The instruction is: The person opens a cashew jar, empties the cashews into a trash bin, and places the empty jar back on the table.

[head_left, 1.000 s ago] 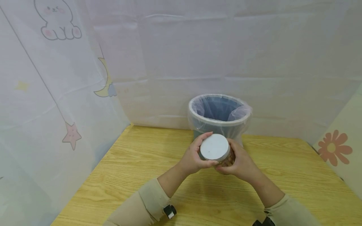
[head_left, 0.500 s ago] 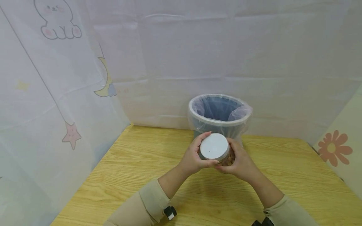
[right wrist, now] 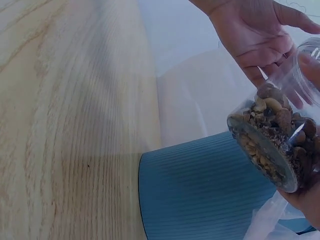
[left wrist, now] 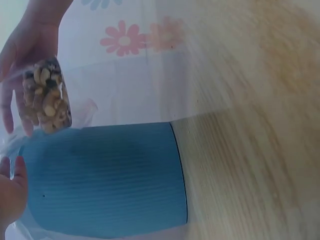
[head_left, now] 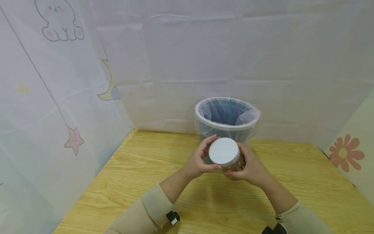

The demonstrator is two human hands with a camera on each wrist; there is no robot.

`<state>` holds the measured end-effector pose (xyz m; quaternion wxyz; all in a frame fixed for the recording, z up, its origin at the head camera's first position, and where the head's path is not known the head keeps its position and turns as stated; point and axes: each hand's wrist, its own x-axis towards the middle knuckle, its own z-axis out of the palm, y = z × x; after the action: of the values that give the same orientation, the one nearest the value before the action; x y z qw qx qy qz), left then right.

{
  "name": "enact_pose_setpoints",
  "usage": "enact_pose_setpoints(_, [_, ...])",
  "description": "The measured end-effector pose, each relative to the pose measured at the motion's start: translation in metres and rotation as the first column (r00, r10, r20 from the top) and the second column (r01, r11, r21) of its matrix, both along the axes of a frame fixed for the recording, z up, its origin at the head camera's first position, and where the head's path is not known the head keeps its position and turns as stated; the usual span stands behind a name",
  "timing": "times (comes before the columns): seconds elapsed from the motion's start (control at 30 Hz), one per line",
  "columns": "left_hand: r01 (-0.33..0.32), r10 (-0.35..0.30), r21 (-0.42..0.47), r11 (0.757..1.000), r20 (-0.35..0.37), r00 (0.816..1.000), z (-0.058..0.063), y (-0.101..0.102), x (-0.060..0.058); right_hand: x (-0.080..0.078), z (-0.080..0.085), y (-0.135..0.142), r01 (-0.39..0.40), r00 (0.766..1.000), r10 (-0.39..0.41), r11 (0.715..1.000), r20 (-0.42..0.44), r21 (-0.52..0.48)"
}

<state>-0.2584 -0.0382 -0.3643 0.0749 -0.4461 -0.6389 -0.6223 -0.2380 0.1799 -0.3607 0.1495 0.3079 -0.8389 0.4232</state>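
A clear jar (head_left: 239,163) with a white lid (head_left: 223,150) is held tilted above the table, its top leaning left and toward the camera. Brown nuts fill its lower part in the right wrist view. My right hand (head_left: 252,167) grips the jar body from the right side, thumb in front. My left hand (head_left: 199,162) curves loosely about the lid's left side, with a gap at the palm. Seen from the right wrist, the left hand (right wrist: 260,37) has its fingers spread beside the jar (right wrist: 277,132).
Right behind the hands stands a blue bin (head_left: 225,112) with a white rim and a clear plastic liner (head_left: 248,117). It stands on a wood-grain table (head_left: 140,169). Printed cloth (head_left: 175,58) hangs around the table's back and sides.
The left fingers and thumb have loosened from the lid, leaving a gap. The jar has shifted slightly to the right in the right hand. The bin has not moved.
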Motion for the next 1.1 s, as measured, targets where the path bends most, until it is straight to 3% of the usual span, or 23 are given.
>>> enact_pose_setpoints(0.2, [0.038,-0.038,-0.016,0.999,0.0,0.999,0.001,-0.007,-0.005,0.0,0.002,0.006,-0.046,0.999,0.046,0.999,0.021,0.012])
enact_pose_setpoints(0.37, [0.09,-0.09,-0.066,0.994,-0.004,0.996,0.002,-0.01,-0.007,0.0,0.001,0.01,-0.139,0.99,0.139,0.99,0.031,-0.004])
enact_pose_setpoints(0.6, [0.212,-0.211,-0.127,0.969,0.02,0.977,0.014,-0.014,-0.002,0.0,0.001,0.014,-0.293,0.954,0.294,0.956,0.054,-0.023])
enact_pose_setpoints(0.73, [0.232,-0.23,-0.148,0.961,0.033,0.973,0.022,-0.015,0.005,0.0,0.0,0.016,-0.332,0.939,0.334,0.942,0.086,-0.038])
enact_pose_setpoints(0.93, [0.271,-0.267,-0.128,0.954,0.047,0.962,0.023,-0.014,0.008,0.0,-0.001,0.017,-0.356,0.926,0.36,0.933,0.115,-0.051])
enact_pose_setpoints(1.1, [0.295,-0.292,-0.122,0.948,0.047,0.955,0.024,-0.012,0.009,-0.002,-0.002,0.017,-0.445,0.884,0.452,0.892,0.12,-0.081])
